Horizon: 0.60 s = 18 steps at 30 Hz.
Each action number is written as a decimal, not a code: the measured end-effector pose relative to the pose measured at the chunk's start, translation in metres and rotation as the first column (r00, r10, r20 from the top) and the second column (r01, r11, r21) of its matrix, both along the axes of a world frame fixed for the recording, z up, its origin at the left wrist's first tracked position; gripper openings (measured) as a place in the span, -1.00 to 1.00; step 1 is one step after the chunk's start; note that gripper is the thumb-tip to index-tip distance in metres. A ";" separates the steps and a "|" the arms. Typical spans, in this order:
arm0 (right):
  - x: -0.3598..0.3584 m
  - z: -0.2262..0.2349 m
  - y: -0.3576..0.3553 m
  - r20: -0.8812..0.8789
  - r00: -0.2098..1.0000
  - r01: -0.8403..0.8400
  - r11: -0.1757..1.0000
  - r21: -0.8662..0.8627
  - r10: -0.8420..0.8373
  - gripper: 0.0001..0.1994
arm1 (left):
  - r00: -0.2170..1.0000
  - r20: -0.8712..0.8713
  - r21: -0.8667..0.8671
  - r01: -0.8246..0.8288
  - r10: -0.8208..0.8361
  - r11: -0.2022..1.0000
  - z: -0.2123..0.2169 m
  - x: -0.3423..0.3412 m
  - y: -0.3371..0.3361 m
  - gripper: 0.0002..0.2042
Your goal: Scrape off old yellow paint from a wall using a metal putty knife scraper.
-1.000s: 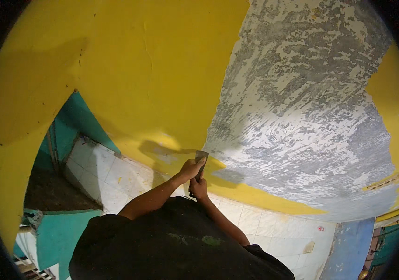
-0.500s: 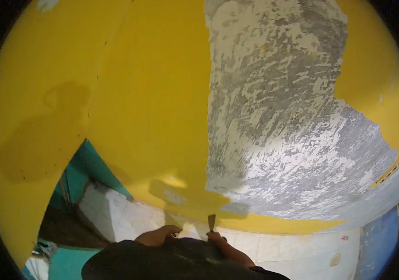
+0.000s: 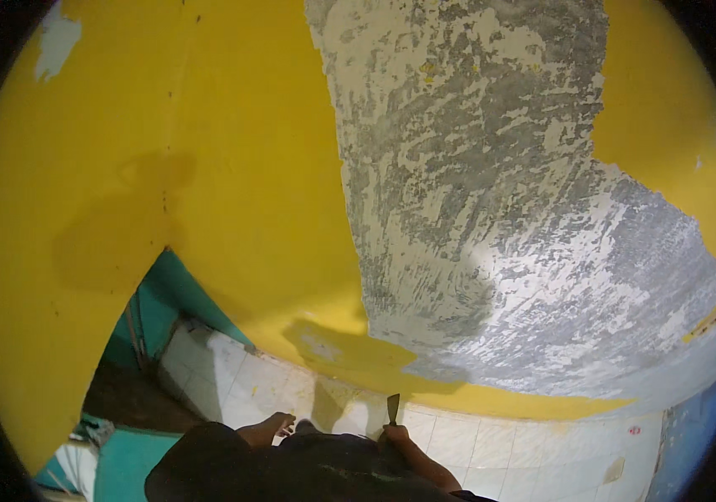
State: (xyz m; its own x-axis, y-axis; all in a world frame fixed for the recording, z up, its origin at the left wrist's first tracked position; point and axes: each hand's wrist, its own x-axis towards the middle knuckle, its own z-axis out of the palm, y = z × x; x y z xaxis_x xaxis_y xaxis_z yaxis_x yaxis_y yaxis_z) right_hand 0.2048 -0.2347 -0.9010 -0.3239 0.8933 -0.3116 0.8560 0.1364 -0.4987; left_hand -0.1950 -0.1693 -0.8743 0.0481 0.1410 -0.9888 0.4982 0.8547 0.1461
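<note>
My right hand is closed around the handle of a scraper, whose flat blade points up and away from me. To the left, my left hand hangs low in front of my body with its fingers bent and slightly apart. I can make out nothing held in it. Both hands are apart from the wall. Facing me is a yellow painted wall with a large scraped patch, grey and whitish with ragged edges.
White floor tiles run along the wall's foot, with small yellow flakes near my left hand. At the lower left, a pointed gap between the yellow surfaces shows a green surface and a dark brown area. A blue surface stands at the lower right.
My view has shifted, so the scraped patch's left edge now slants. My left hand has dropped slightly to the left, its fingers loosened. The scraper in my right hand has moved slightly right.
</note>
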 end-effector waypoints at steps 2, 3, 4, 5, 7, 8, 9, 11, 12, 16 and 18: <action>0.014 -0.010 0.008 0.121 0.992 -0.010 0.992 -0.125 0.025 -0.75 | 0.998 0.036 -0.048 -0.057 0.058 0.997 0.015 0.024 -0.011 -0.48; 0.022 -0.011 0.009 0.122 0.991 -0.040 0.990 -0.134 0.056 -0.75 | 0.999 0.023 -0.005 -0.029 0.029 1.000 0.013 0.029 -0.021 -0.48; 0.030 -0.012 0.011 0.106 0.992 -0.075 0.995 0.064 0.068 -0.80 | 1.000 0.005 0.036 0.002 -0.002 0.999 0.005 0.052 -0.022 -0.49; 0.038 -0.013 0.012 0.088 0.993 -0.102 0.960 0.260 0.081 -0.83 | 0.999 -0.015 0.076 0.034 -0.033 0.997 0.002 0.052 -0.038 -0.49; 0.058 -0.025 0.021 -0.051 0.998 0.036 0.996 0.077 -0.032 -0.84 | 0.993 -0.055 0.164 0.112 -0.104 0.980 -0.006 0.073 -0.043 -0.49; 0.069 -0.030 0.024 -0.155 0.968 0.179 0.976 -0.125 -0.197 -0.84 | 0.986 -0.077 0.206 0.158 -0.145 0.966 -0.012 0.085 -0.048 -0.49; 0.076 -0.034 0.022 -0.220 0.902 0.286 0.897 -0.337 -0.371 -0.85 | 0.978 -0.104 0.243 0.202 -0.181 0.949 -0.022 0.082 -0.061 -0.50; 0.075 0.062 0.032 0.036 0.999 0.008 0.964 -0.267 0.002 -0.61 | 0.959 -0.171 0.285 0.269 -0.227 0.920 -0.051 0.107 -0.064 -0.50; 0.077 0.089 0.036 0.124 0.992 0.009 0.955 -0.297 0.029 -0.57 | 0.945 -0.188 0.313 0.314 -0.266 0.896 -0.057 0.116 -0.061 -0.50; 0.055 0.175 0.052 0.111 0.984 -0.078 0.907 -0.414 0.136 -0.50 | 0.868 -0.293 0.425 0.494 -0.401 0.758 -0.084 0.149 -0.066 -0.51; 0.035 0.228 0.053 -0.011 0.983 -0.177 0.920 -0.348 0.185 -0.53 | 0.773 -0.322 0.557 0.621 -0.546 0.551 -0.095 0.146 -0.076 -0.52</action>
